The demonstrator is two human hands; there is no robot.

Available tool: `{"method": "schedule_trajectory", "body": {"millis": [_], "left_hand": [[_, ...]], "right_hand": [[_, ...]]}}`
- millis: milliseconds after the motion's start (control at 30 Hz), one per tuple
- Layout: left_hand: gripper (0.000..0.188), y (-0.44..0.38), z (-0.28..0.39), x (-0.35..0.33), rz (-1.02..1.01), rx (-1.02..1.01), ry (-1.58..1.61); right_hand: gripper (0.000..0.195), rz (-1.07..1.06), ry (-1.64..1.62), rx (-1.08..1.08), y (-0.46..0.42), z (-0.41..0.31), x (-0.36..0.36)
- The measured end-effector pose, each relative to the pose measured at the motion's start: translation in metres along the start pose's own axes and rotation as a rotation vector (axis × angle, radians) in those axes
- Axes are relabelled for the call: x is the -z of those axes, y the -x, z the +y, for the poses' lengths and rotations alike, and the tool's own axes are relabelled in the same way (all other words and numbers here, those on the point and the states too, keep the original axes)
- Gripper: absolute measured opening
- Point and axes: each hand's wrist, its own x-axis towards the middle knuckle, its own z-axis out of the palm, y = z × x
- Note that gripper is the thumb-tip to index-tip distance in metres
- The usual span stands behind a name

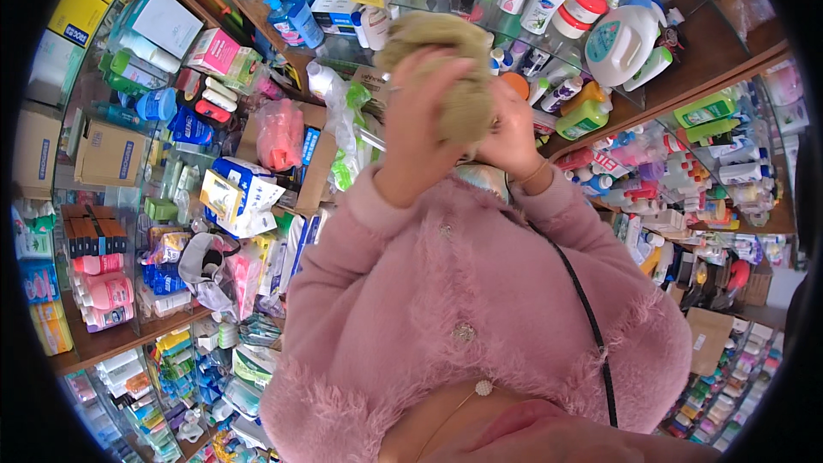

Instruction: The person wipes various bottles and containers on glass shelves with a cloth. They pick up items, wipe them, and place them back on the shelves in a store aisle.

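A soft olive-green cloth or plush item (469,106), bunched up and blurred, is held in front of the chest. My left hand (415,119) wraps its fingers over the near left side of it. From the right, my right hand (513,132) grips its edge; part of that hand is hidden behind the item. Just below the hands, a shiny pale object (482,179) shows partly against the pink fuzzy jacket; what it is cannot be told.
Glass shelves in wooden frames surround me, packed with bottles and boxes. A white jug (622,45) stands at upper right. An open cardboard box (318,161) with a pink plastic-wrapped bundle (280,135) is left of my hands. A black cord (582,289) hangs over the jacket.
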Motion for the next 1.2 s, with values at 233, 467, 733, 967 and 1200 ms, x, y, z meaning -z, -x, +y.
{"method": "schedule_trajectory", "body": {"millis": [233, 467, 733, 967, 1200], "left_hand": [[0.047, 0.006, -0.02, -0.017, -0.241, 0.182, -0.067], [0.047, 0.044, -0.091, 0.0, -0.161, 0.516, 0.026], [0.05, 0.068, -0.077, -0.017, 0.104, 1.195, 1.677], [0.054, 0.083, -0.082, -0.004, 0.208, 1.184, 1.612], [0.059, 0.099, -0.081, 0.069, 0.619, 1.009, 1.413]], "right_hand": [[0.039, -0.069, -0.058, -0.105, 0.02, 0.003, -0.008], [0.042, -0.043, -0.25, -0.197, 0.012, -0.007, 0.019], [0.047, -0.03, -0.78, -0.383, -0.014, 0.009, 0.022], [0.045, -0.048, -0.626, -0.412, -0.015, 0.029, 0.021], [0.049, 0.129, -0.063, -0.26, -0.057, 0.131, 0.033]]}}
